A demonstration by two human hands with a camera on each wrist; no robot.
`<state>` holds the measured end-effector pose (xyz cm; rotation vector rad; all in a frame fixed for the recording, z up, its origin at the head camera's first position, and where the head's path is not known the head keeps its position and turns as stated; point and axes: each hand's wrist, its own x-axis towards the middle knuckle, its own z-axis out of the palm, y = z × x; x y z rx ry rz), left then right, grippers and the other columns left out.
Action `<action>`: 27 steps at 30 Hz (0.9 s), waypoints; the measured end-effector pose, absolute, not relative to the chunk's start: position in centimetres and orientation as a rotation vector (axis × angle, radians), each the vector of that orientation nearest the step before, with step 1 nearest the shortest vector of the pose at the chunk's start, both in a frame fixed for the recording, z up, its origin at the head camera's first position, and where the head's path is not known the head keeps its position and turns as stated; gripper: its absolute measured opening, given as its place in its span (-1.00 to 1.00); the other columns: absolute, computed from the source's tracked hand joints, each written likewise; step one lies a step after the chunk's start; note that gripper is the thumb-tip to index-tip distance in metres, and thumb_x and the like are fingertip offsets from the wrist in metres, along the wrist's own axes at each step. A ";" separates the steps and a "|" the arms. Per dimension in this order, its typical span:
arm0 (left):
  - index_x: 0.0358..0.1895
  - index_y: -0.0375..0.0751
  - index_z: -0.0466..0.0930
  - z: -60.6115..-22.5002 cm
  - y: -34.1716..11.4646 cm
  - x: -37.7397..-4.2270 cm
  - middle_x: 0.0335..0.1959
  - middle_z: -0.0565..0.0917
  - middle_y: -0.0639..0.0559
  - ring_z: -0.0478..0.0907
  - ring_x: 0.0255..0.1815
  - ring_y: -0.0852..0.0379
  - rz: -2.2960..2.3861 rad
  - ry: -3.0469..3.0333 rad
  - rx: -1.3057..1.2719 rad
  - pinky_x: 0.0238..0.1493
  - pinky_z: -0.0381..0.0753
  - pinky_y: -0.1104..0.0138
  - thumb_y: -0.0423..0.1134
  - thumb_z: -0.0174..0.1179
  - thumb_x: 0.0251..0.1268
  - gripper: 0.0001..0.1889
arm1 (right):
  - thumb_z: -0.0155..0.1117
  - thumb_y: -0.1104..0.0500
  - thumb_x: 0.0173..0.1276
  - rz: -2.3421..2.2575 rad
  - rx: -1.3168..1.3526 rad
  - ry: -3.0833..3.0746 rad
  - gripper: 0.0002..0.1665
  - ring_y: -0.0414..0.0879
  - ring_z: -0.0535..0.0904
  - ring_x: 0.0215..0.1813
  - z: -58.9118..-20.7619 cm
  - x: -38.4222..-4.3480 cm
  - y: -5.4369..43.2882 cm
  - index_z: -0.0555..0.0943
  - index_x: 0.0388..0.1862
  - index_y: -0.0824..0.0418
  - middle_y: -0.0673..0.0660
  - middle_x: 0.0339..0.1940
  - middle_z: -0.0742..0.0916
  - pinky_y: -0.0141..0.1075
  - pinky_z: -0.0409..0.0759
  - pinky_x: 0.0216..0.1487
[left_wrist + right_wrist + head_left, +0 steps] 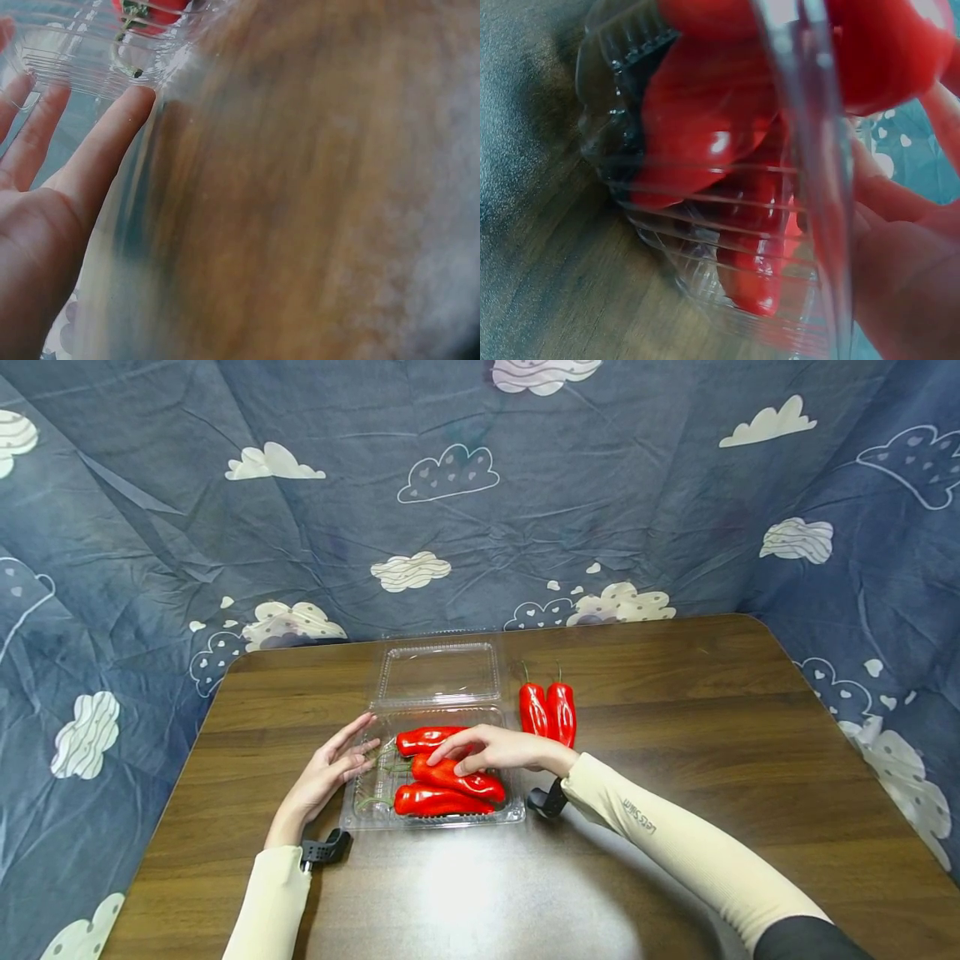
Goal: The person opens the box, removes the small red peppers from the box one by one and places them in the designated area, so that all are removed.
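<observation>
A clear plastic clamshell box (pixel 348 820) lies on the table with its hinged lid (pixel 438 672) folded back. My right hand (pixel 502 747) reaches over the box's right side and holds a red pepper (pixel 483 787) between thumb and fingers. In the right wrist view that pepper (pixel 885 60) shows above the box rim. Two more red peppers lie in the box, one behind (pixel 422 742) and one in front (pixel 442 800), stems to the left. At the box's left wall, my left hand (pixel 318 781) has its fingers extended, fingertips right at the plastic (pixel 82 86).
Two red peppers (pixel 533 710) (pixel 562 712) lie side by side on the brown wooden table (pixel 690 718), right of the lid, stems pointing away. A blue cloth (pixel 337 527) with cloud prints hangs behind the table and along its sides.
</observation>
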<state>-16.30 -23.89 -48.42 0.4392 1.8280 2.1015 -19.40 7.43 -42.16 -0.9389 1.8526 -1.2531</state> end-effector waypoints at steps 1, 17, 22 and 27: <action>0.51 -0.26 -0.03 -48.4 -23.9 -16.3 0.52 -0.05 -0.24 0.02 0.40 -0.37 2.101 1.829 0.439 0.20 0.44 0.23 -0.57 -0.13 0.35 -0.33 | 0.13 0.34 0.32 -1.259 -0.940 1.842 -0.58 -0.12 0.51 0.05 -42.2 -19.4 7.5 0.59 0.16 0.25 0.03 0.09 0.63 -0.31 0.51 0.01; 0.51 -0.25 -0.03 -48.4 -23.8 -16.2 0.52 -0.05 -0.23 0.01 0.41 -0.37 2.107 1.820 0.440 0.21 0.43 0.24 -0.57 -0.14 0.35 -0.33 | 0.15 0.34 0.29 -1.454 -0.836 1.808 -0.54 -0.02 0.49 -0.01 -42.0 -19.4 8.7 0.54 0.19 0.22 0.06 0.16 0.58 -0.27 0.56 -0.06; 0.51 -0.24 -0.03 -48.3 -23.8 -16.2 0.52 -0.04 -0.22 0.02 0.42 -0.36 2.106 1.820 0.431 0.21 0.43 0.24 -0.56 -0.12 0.35 -0.33 | 0.11 0.39 0.27 -1.526 -0.785 1.817 -0.46 0.01 0.48 -0.02 -41.8 -19.5 9.3 0.48 0.25 0.19 0.07 0.24 0.52 -0.24 0.58 -0.08; 0.51 -0.24 -0.03 -48.4 -23.8 -16.2 0.52 -0.04 -0.21 0.01 0.42 -0.35 2.110 1.814 0.434 0.22 0.42 0.24 -0.57 -0.13 0.35 -0.33 | 0.06 0.39 0.28 -1.576 -0.741 1.816 -0.40 0.00 0.45 0.09 -41.5 -19.5 10.1 0.43 0.33 0.15 0.07 0.30 0.48 -0.23 0.56 -0.04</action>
